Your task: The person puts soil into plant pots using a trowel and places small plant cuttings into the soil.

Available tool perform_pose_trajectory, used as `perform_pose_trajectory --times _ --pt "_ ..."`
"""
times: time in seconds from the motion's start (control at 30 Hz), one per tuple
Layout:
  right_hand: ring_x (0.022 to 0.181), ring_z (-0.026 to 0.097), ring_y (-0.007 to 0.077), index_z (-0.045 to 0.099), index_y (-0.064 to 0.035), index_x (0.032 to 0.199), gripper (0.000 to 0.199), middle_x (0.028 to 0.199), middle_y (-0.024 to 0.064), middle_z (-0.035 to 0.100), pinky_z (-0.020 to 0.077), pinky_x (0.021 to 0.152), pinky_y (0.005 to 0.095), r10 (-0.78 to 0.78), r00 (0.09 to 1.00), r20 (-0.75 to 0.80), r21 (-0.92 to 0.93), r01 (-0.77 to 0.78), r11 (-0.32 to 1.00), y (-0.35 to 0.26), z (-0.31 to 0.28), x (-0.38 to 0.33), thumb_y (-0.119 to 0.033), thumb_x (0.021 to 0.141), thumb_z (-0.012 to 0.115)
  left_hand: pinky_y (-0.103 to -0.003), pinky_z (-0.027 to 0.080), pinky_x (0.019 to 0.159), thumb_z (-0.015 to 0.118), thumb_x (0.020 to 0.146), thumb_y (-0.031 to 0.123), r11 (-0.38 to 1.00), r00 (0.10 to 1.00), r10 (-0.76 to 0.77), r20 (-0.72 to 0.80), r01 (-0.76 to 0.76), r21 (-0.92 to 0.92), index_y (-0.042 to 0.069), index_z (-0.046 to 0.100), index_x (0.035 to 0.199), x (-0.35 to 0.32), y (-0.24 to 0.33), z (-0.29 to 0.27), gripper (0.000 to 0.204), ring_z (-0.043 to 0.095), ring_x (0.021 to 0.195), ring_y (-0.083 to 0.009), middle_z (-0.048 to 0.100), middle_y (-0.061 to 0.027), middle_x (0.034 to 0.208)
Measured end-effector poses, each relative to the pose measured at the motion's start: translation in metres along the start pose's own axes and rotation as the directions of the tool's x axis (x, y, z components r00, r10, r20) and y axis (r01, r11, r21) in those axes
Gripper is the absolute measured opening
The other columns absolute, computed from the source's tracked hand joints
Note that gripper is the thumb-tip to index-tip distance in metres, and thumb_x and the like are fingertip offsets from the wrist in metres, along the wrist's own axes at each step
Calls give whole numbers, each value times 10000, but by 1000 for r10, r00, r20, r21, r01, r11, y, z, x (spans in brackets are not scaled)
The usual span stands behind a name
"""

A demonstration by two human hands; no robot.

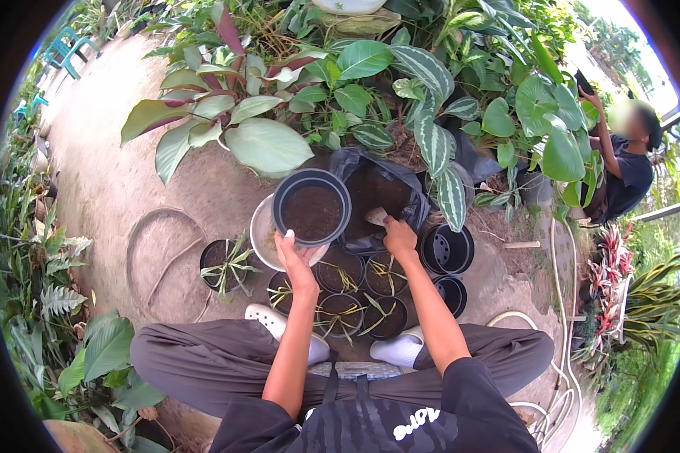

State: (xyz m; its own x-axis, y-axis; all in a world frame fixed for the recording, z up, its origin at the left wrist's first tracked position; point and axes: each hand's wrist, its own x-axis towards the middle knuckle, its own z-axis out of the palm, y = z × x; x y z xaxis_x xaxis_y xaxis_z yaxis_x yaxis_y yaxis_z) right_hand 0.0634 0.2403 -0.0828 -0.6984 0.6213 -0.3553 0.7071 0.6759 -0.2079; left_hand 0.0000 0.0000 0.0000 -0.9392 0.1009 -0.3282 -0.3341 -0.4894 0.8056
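Ground: bare, pale brown earth (pixel 98 181), gritty, with a shallow ring-shaped outline at left.
Item: round black pot (pixel 347 215), smooth plastic, thick rim, dark crumbly soil (pixel 312 211) inside; raised over a shallow off-white basin (pixel 258 240). Left hand (pixel 300 260): grip clasping the pot's near side.
Item: crinkled black plastic bag (pixel 346 163), mouth wide, holding loose brown soil; just right of the pot. Right hand (pixel 400 238): grip curled around a pale scoop (pixel 375 217) at the bag's soil.
Items: cluster of small round potted plants (pixel 340 313), thin strap-like leaves; two black pots (pixel 447 249) beside them, the larger with a perforated base.
Writing: white lettering (pixel 421 420) on the wearer's dark shirt.
Surroundings: garden; broad glossy and striped foliage (pixel 431 136), teal plastic chair (pixel 69 51), pale looping hose (pixel 557 340), another person (pixel 625 170) at right.
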Motion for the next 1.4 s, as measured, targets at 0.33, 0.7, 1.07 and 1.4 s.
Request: perform_pose_trajectory --times 0.33,0.7,1.07,1.4 --pt "1060 679 398 644 -198 1294 409 1129 199 656 569 865 500 -145 976 -166 49 155 987 -32 21 18 -83 902 642 -452 500 985 510 981 428 998 998 56 -12 -56 -17 71 358 1486 1 11 -2 637 591 1237 -319 500 -141 1426" --pt "1156 656 400 650 -192 1277 410 1185 176 715 529 950 511 -82 996 -44 492 93 865 -9 38 57 -93 878 651 -446 452 1052 549 977 418 998 999 26 23 -24 -66 20 195 1606 1 10 0 824 556 1254 -336 431 -171 1468" --pt "1151 640 434 647 -173 1270 370 1189 242 688 521 926 511 -140 975 -170 324 190 927 -40 23 35 -59 918 636 -451 453 1049 545 978 405 999 1000 18 -16 -18 -32 27 235 1587 0 9 -7 780 549 1259 -337 419 -173 1467" --pt "1148 621 450 640 -168 1278 374 1196 219 687 505 926 470 -131 933 -334 518 298 801 -17 8 -6 -17 936 616 -436 510 974 539 979 408 1000 999 2 45 -2 -2 13 215 1586 -4 2 -3 793 613 1157 -326 448 -186 1427"
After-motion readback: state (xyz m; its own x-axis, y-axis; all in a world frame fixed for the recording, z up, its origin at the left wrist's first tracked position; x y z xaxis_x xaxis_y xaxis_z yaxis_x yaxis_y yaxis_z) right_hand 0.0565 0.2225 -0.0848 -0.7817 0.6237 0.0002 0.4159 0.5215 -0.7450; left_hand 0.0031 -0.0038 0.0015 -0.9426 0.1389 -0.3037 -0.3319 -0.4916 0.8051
